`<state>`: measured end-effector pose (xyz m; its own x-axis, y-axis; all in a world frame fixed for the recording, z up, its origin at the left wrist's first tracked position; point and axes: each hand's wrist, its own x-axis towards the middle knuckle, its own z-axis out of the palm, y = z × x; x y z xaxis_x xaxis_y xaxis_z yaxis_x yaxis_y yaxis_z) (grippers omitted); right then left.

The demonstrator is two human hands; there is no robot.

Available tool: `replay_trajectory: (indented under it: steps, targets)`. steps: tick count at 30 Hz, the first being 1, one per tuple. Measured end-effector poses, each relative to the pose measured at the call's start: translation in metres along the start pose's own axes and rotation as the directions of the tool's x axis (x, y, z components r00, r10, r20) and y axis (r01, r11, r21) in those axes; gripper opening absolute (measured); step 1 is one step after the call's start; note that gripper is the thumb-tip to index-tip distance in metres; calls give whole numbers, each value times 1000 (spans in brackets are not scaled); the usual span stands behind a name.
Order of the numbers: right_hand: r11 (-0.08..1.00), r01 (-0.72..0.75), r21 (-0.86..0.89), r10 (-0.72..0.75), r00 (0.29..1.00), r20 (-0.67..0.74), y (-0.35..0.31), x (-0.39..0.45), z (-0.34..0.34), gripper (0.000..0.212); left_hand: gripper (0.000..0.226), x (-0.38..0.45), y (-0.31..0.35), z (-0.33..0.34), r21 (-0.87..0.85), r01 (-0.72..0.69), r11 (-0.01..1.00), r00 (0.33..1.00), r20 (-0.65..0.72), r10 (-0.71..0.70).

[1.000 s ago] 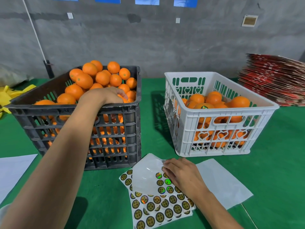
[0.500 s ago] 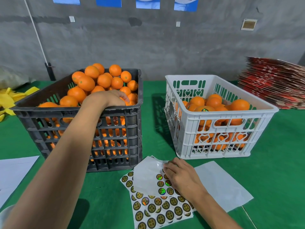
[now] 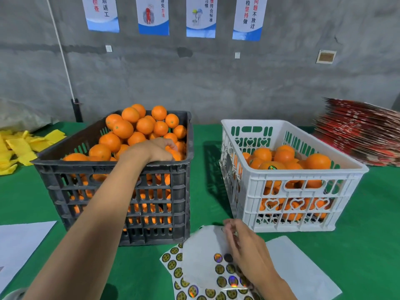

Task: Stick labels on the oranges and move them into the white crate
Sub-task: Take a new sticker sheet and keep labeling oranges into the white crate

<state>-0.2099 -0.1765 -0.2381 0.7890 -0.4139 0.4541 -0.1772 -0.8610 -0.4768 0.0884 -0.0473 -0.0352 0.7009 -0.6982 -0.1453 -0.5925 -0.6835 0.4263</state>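
Observation:
A black crate [image 3: 108,169] heaped with unlabelled oranges [image 3: 129,126] stands at the left on the green table. My left hand [image 3: 151,150] reaches over its near rim, fingers curled round an orange [image 3: 178,155] at the near right corner. To the right stands the white crate [image 3: 303,182], part filled with oranges [image 3: 283,155]; one of them [image 3: 271,166] shows a shiny label. In front lies a sheet of round labels [image 3: 203,256]. My right hand [image 3: 246,247] rests over it, fingertips pinched together at the sheet's far edge, apparently on a label.
Yellow foam sleeves [image 3: 19,146] lie at the far left. A stack of flattened red cartons [image 3: 363,131] sits at the far right. White paper [image 3: 17,239] lies at the near left, and a blank white sheet [image 3: 303,267] under my right wrist.
My right hand's fingers slid from the labels toward the sheet's far edge and drew together. My left hand stayed in the black crate, closing further on an orange. The camera tilted up.

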Motion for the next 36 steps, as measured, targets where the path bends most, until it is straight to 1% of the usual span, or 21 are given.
replay_trajectory:
  steps: [3,5,7,10,12,14,16,18,22,23,24,26,27,28,29,30,31,32,33,34,36]
  targets:
    - [970,32,241,5,989,-151,-42,38,-16,5,62,7,0,2,-57,-50,997,992,-116,43]
    - [906,54,420,50,971,-233,-74,72,-31,6,71,11,-2,1,-98,-87,991,976,-207,65]
    - [838,74,541,99,954,-284,-102,106,-43,5,78,13,-3,4,-93,-129,987,949,-299,96]
    - [747,105,656,136,943,-305,-129,151,-52,8,79,5,-1,5,-90,-249,964,874,-450,184]
    - [725,101,681,142,946,-292,-139,176,-54,8,77,1,0,4,-88,-351,932,808,-531,254]
    - [719,57,693,168,953,-253,-145,194,-55,8,71,-6,4,4,-127,-456,881,750,-587,304]
    - [722,19,692,188,957,-223,-146,203,-56,7,65,-11,7,4,-171,-540,824,715,-609,342]
    - [736,9,677,188,958,-218,-143,206,-57,9,63,-14,9,3,-163,-577,801,687,-627,367]
    - [757,10,653,205,946,-251,-137,205,-62,14,67,-15,12,0,-157,-582,798,684,-624,377]
    - [761,-6,648,221,942,-251,-136,206,-64,22,65,-17,13,-1,-170,-590,789,687,-618,381]
    - [752,-36,659,249,940,-233,-134,205,-67,36,63,-18,15,0,-207,-607,767,690,-616,380]
    - [689,-111,717,296,945,-137,-130,204,-71,65,59,-21,18,1,-317,-651,689,695,-614,375]
    - [658,-125,742,275,958,-83,-128,203,-72,73,58,-23,20,3,-361,-672,647,694,-611,380]
    - [639,-120,760,229,973,-39,-125,202,-72,76,58,-24,22,4,-398,-691,604,692,-605,394]
    - [632,-111,767,179,984,-6,-124,201,-71,72,58,-26,24,4,-439,-703,559,695,-593,407]
    - [632,-97,769,131,991,17,-124,200,-69,64,59,-27,25,4,-485,-701,523,706,-575,414]
    - [630,-82,773,92,995,31,-125,199,-67,54,62,-28,25,3,-522,-689,503,722,-550,418]
    - [623,-73,778,75,997,33,-127,196,-66,46,65,-29,25,3,-540,-674,505,738,-527,421]
    - [612,-73,787,78,996,32,-127,195,-64,44,69,-31,25,3,-540,-663,519,748,-511,424]
    - [595,-82,800,93,995,33,-126,195,-61,47,71,-32,25,3,-532,-658,532,752,-502,428]
    - [503,-101,859,151,988,28,-130,195,-56,55,71,-34,25,1,-521,-655,547,754,-496,431]
